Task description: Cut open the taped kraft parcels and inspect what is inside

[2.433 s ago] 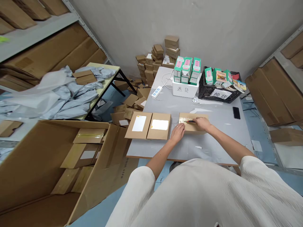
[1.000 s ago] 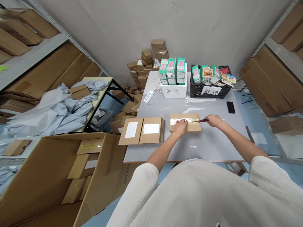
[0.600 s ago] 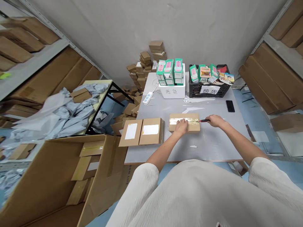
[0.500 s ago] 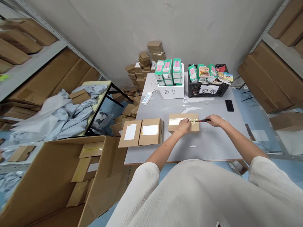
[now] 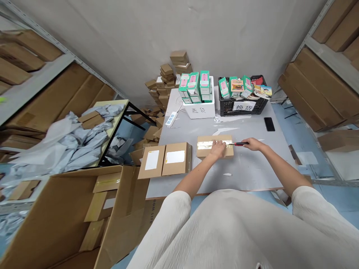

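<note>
A taped cardboard box [image 5: 204,152] lies on the grey table [image 5: 249,168] in front of me. My left hand [image 5: 218,148] rests on its top, fingers spread over the shiny tape [image 5: 205,145]. In my right hand [image 5: 253,144] is a red and black utility knife [image 5: 240,144]. Its tip points left and meets the right end of the tape; whether the blade is in the tape I cannot tell. To the left, an opened box [image 5: 175,168] and a similar labelled one [image 5: 153,168] sit side by side at the table's edge.
Behind stand a white bin [image 5: 199,111] of green-and-pink boxes and a black crate [image 5: 224,108] with books and similar boxes. A phone [image 5: 269,124] lies at right, a power strip [image 5: 171,119] at left. Below left, a large carton [image 5: 134,209] gapes, holding several boxes.
The view has shifted slightly. My left hand stays on the box, and my right hand keeps the knife at the tape's right end, with little visible movement.
</note>
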`<state>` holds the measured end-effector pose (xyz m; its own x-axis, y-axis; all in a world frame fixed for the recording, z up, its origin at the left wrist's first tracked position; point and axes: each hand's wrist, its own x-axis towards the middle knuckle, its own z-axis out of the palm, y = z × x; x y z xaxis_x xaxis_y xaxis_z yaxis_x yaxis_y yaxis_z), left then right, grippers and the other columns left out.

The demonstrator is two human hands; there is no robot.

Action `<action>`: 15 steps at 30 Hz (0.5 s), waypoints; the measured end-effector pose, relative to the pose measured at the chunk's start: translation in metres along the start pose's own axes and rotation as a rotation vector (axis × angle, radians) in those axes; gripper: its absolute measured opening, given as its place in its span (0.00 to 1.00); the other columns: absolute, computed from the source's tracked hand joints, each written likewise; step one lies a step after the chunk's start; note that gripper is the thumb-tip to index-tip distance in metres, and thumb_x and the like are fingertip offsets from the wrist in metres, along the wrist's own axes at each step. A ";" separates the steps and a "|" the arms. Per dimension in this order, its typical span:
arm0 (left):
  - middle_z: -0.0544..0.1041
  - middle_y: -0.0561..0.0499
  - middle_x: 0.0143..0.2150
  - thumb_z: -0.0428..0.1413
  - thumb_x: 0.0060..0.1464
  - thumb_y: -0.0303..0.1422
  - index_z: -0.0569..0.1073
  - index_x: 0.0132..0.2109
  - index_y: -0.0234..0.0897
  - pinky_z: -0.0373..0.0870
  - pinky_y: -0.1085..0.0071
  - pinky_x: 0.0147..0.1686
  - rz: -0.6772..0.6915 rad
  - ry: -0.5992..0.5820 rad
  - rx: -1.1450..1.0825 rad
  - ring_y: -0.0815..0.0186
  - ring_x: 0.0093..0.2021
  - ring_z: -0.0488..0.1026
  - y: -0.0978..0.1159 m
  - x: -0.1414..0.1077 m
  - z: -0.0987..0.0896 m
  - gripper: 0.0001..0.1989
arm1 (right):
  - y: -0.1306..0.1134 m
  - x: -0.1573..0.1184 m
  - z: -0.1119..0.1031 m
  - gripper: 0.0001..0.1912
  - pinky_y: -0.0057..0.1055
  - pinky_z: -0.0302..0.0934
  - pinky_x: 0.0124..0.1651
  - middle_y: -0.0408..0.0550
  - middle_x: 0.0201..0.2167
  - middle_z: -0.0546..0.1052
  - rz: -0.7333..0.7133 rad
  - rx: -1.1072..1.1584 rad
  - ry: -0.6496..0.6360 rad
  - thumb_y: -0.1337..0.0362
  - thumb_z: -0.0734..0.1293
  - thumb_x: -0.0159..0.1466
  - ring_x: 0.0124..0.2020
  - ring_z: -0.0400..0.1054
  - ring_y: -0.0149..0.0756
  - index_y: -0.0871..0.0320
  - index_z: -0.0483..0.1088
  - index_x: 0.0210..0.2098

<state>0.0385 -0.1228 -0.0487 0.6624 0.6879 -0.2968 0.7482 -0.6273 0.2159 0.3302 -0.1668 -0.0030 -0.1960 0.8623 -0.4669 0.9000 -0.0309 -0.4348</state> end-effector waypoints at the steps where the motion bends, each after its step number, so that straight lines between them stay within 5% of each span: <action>1: 0.76 0.36 0.61 0.76 0.48 0.38 0.71 0.62 0.39 0.49 0.43 0.76 0.000 0.009 -0.003 0.43 0.62 0.77 0.000 0.001 0.001 0.37 | 0.001 0.002 -0.001 0.21 0.30 0.64 0.44 0.44 0.44 0.85 -0.002 0.004 -0.003 0.59 0.64 0.73 0.41 0.74 0.40 0.48 0.81 0.61; 15: 0.72 0.36 0.66 0.74 0.53 0.40 0.68 0.67 0.42 0.43 0.44 0.78 -0.021 -0.011 0.069 0.44 0.60 0.78 0.005 -0.011 0.000 0.39 | 0.020 0.033 -0.014 0.18 0.33 0.61 0.41 0.46 0.35 0.81 -0.086 0.078 -0.149 0.53 0.71 0.64 0.35 0.70 0.40 0.51 0.83 0.51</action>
<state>0.0351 -0.1339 -0.0439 0.6458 0.6975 -0.3106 0.7573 -0.6369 0.1445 0.3472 -0.1320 -0.0163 -0.3314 0.7791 -0.5322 0.8457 -0.0048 -0.5336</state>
